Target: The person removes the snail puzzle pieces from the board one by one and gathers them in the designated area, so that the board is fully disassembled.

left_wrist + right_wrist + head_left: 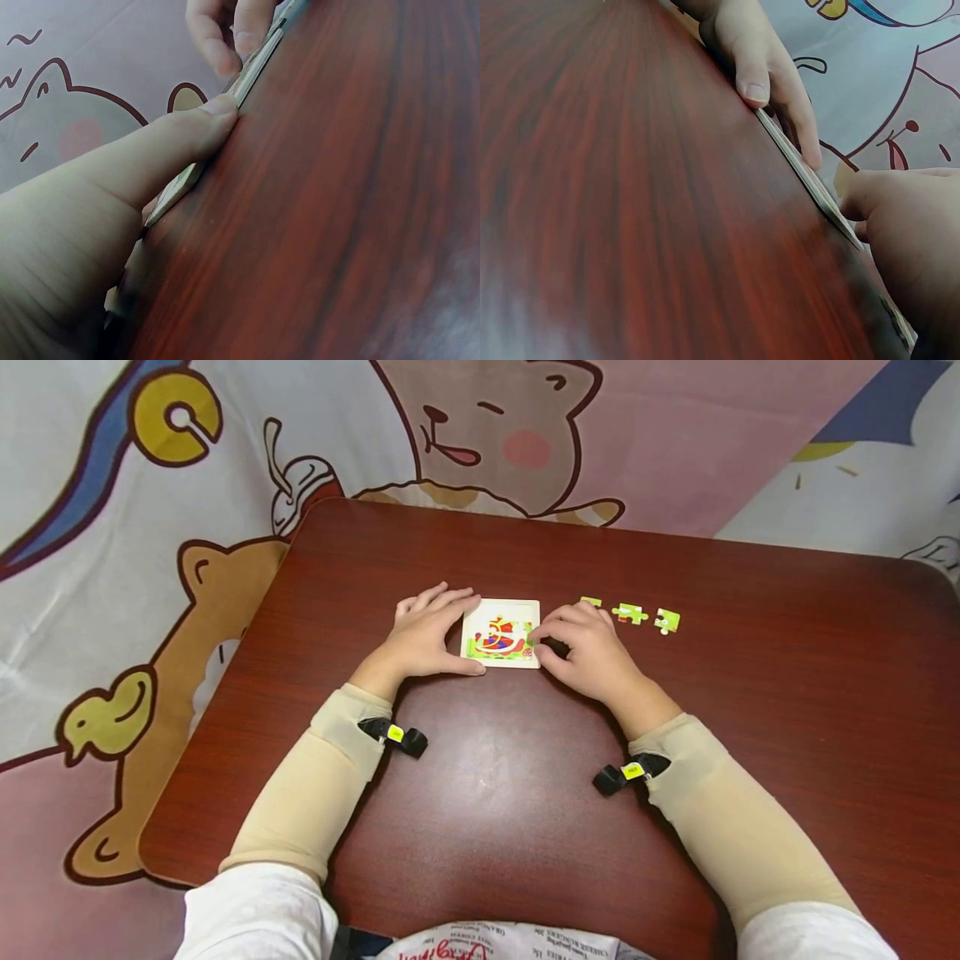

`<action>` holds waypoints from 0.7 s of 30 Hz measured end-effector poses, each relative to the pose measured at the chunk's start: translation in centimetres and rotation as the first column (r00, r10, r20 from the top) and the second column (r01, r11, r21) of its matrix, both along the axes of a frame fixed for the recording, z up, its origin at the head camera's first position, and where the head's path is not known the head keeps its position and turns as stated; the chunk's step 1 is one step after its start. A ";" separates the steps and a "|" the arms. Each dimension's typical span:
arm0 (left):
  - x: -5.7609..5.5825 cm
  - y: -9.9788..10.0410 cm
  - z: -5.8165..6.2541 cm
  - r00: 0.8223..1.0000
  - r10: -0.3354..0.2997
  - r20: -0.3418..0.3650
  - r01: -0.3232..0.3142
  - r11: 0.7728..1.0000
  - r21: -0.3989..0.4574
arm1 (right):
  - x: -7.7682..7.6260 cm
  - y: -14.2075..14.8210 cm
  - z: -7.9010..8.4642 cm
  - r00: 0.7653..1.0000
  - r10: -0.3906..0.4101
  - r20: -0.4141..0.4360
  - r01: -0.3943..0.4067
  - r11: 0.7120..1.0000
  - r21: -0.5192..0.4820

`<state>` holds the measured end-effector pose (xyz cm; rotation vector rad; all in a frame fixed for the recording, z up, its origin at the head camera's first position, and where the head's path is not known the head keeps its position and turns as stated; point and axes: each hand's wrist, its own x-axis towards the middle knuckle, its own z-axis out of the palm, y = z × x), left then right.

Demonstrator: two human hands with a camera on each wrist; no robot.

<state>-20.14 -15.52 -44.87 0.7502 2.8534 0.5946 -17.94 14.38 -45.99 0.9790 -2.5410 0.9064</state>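
Observation:
A small square jigsaw board point(501, 608) with a pale frame lies flat on the table. Its lower part shows a colourful picture of fitted pieces, while the upper part is bare. The left hand point(426, 635) holds the board by its left side, thumb along the near edge and index finger at the far corner. At the board's right side, the right hand point(587, 649) has its fingers curled, thumb and index finger pinching at a puzzle piece point(528, 630) mostly covered by the fingertips. Both wrist views show the board point(174, 196) edge-on, with the right hand's fingers point(251, 28) over it.
To the right of the board lie three loose green puzzle pieces, one point(591, 602) partly behind the right hand, one in the middle point(630, 613) and one farthest right point(667, 621). The dark red wooden table point(480, 827) meets a cartoon-printed cloth point(495, 427) at its far edge.

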 end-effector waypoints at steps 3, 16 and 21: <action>0.0 -0.1 0.0 1.000 -0.003 0.000 0.003 1.000 0.006 | -0.1 -0.6 0.0 1.000 0.009 0.016 -0.009 1.000 0.019; 0.0 -0.1 0.3 1.000 -0.009 0.005 0.009 1.000 0.008 | -0.4 -2.2 -0.1 0.998 0.011 0.061 -0.014 0.999 0.049; 0.0 -0.1 0.3 1.000 -0.009 0.010 0.009 1.000 0.006 | -0.2 -2.2 0.0 0.997 0.010 0.076 -0.015 0.998 0.064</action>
